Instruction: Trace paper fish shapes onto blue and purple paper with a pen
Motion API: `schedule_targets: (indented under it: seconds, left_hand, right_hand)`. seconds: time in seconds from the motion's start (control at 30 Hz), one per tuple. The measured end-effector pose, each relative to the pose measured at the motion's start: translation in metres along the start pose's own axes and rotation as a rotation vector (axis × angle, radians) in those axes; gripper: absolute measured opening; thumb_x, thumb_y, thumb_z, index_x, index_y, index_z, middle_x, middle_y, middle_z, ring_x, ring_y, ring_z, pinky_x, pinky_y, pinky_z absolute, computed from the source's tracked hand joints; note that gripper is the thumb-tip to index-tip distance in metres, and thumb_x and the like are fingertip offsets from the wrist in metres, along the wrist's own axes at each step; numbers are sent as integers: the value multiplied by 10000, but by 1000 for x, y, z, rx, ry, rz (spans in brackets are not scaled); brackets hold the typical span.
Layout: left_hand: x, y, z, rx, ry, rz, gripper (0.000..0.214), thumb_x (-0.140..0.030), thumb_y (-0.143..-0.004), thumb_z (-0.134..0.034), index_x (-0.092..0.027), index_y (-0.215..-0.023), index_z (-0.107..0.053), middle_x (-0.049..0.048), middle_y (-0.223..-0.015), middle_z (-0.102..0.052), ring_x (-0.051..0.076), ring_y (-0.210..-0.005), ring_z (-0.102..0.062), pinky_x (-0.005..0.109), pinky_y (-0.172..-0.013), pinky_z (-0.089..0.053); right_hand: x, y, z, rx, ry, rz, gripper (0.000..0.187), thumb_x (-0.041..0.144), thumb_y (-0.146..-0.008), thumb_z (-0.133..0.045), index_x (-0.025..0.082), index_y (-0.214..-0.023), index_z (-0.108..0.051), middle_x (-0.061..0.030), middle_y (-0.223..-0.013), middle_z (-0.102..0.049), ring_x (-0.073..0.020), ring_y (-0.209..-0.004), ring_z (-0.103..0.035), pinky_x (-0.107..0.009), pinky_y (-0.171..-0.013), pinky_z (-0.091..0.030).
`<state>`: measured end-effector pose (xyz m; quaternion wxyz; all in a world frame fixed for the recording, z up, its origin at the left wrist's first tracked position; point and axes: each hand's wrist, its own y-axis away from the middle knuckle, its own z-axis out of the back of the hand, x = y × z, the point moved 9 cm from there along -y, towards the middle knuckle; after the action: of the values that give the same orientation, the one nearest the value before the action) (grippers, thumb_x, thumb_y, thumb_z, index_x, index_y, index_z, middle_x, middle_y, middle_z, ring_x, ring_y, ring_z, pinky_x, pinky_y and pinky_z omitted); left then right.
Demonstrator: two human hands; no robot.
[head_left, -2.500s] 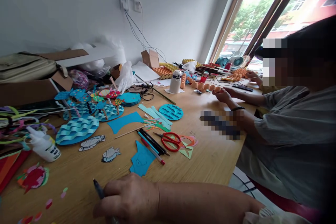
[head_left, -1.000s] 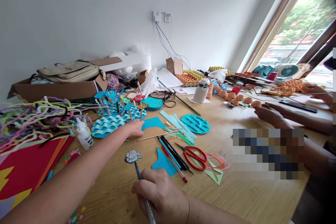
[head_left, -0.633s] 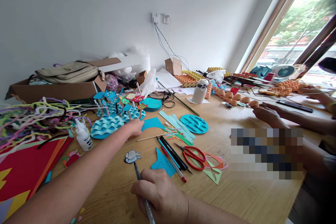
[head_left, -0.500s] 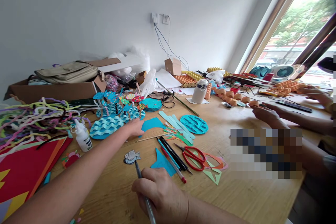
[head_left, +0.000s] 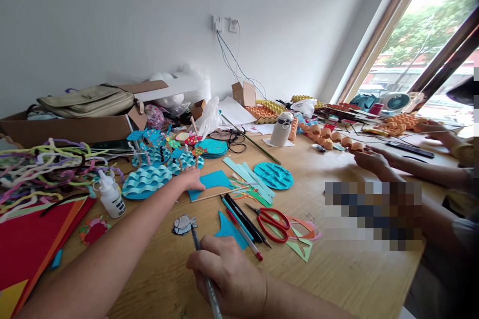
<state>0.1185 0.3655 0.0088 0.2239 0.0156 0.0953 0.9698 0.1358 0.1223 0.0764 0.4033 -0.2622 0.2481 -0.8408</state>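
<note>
My right hand (head_left: 228, 271) is closed around a slim grey pen (head_left: 211, 290), its dark tip at the tail of a small grey-and-white paper fish (head_left: 182, 224) lying on the table. My left hand (head_left: 190, 179) reaches forward with its thumb stretched out, at the left edge of a blue paper sheet (head_left: 212, 182); its other fingers are mostly hidden. Just beyond it stand wavy blue paper bases (head_left: 149, 155) with colourful paper fish on twisted stems. Right of the pen lie a blue paper offcut (head_left: 231, 232), several pens (head_left: 245, 219) and red-handled scissors (head_left: 275, 223).
A glue bottle (head_left: 112, 194), pipe cleaners (head_left: 48, 164) and red paper (head_left: 35, 239) lie left. A blue disc (head_left: 274, 175), paper strips (head_left: 249, 179) and a white cup (head_left: 281, 129) stand or lie beyond. At right, another person's hands (head_left: 374, 162) hold egg-carton pieces (head_left: 333, 137).
The view has shifted slightly, moving most things a little left. My left hand's thumb now shows stretched over the blue sheet. The pen stays at the fish's tail.
</note>
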Motion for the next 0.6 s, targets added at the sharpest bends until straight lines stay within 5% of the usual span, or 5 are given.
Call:
schedule_targets:
  seconds: [0.4,0.6]
  left_hand:
    - [6,5,-2,0,262,15,304,-301,-890,-544,-158,-1156,-515,85,-1143,-546,216,-952,-576,412,-790,-498]
    - [15,19,22,-14,515,-42,286,-313,-886,-547,-143,-1117,-543,68,-1117,-559,229,-942,-579,406,-781,-502]
  right_hand:
    - [-3,-1,2,-14,-21,0,161,116,-762,-399,188,-829,-527,11,-652,-480,-105,-519,-404,-221,-459,-254]
    - [-10,1,0,-24,-38,-15,159,93,-751,-412,189,-829,-512,5,-678,-493,-104,-538,-417,-214,-471,-259]
